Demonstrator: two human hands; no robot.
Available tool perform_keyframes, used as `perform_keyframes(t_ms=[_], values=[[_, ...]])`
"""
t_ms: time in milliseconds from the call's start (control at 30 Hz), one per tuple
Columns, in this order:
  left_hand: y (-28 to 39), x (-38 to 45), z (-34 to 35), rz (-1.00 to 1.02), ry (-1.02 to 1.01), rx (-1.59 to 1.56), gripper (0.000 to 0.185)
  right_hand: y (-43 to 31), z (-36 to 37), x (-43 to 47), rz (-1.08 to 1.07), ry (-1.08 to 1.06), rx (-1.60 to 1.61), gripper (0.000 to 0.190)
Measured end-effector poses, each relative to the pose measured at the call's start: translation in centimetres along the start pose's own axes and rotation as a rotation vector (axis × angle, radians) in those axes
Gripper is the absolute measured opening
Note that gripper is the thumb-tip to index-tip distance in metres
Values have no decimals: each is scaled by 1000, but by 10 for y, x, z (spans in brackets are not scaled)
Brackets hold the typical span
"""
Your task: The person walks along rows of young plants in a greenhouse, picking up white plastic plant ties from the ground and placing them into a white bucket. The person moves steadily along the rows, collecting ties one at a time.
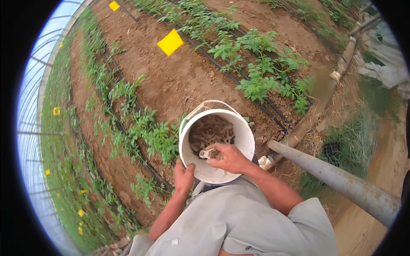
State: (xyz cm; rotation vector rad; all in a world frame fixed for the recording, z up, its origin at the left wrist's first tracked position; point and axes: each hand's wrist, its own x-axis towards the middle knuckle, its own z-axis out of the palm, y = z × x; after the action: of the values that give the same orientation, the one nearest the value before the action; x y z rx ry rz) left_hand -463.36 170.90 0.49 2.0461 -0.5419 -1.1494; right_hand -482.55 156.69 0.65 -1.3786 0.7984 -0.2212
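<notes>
A white plastic bucket (247,140) is held close against my body, its wire handle resting up at the far side. My left hand (184,177) grips the near left rim, thumb at the edge. Inside the mouth of the bucket, my right hand (228,157) pinches a pale ring-shaped clip (205,154), which looks like a plastic plant clip. Below it lies a heap of similar dusty clips (211,129), mostly in shadow. The bucket wall and my right hand hide part of the heap.
Rows of young tomato-like plants (256,83) run across brown soil (150,67) beside black drip lines (221,65). Yellow sticky cards (170,42) stand among them. A metal pipe (333,179) slants in at right, near a horizontal pole (320,105). Greenhouse film (35,96) curves at left.
</notes>
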Motion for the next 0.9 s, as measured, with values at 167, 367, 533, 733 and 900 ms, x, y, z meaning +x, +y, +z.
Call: perform_keyframes(t_ms=[167, 367, 533, 733, 900], values=[[17, 94, -39, -36, 31, -42, 40, -54, -71, 20, -241, 435, -192, 58], [74, 205, -54, 47, 20, -51, 41, 8, -186, 7, 404, 1128, -188, 48], [117, 287, -55, 27, -17, 35, 37, 73, -242, -6, 441, 1559, -516, 38], [165, 350, -56, 175, -65, 178, 37, 57, -267, 37, 329, 1713, -476, 35], [201, 392, -59, 24, -190, 123, 38, 48, -284, 61, 391, 1772, -453, 35]])
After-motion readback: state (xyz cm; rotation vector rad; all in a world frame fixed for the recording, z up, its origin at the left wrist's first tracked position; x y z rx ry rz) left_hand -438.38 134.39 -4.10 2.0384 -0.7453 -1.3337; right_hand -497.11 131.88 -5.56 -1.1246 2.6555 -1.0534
